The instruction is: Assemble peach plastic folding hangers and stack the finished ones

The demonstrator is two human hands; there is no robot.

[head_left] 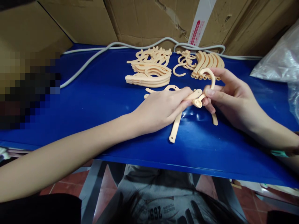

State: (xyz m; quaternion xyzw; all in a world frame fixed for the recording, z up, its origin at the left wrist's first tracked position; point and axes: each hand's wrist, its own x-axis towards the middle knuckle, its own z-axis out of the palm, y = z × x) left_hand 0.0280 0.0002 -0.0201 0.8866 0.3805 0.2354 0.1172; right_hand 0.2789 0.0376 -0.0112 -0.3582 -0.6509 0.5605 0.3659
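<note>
My right hand (235, 96) grips a cream plastic hanger hook (212, 79) by its stem, curve upward, between thumb and fingers. My left hand (158, 107) is closed on a flat cream hanger arm (195, 94) with a hole near its rounded end. The hook's round base (197, 103) meets that end or lies right beside it; I cannot tell if they are joined. Below the left hand a straight strip (175, 129) with a holed tip points toward me. A curved piece (215, 119) shows under my right fingers, and a ring-shaped part (171, 87) lies partly behind my left hand.
Stacked hanger parts (148, 81), loose hooks (184, 62) and a row of curved arms (209, 63) lie at the back of the blue table (93, 118). A white cable (93, 60) runs along the cardboard (149, 25). Clear plastic wrapping (275, 59) sits far right.
</note>
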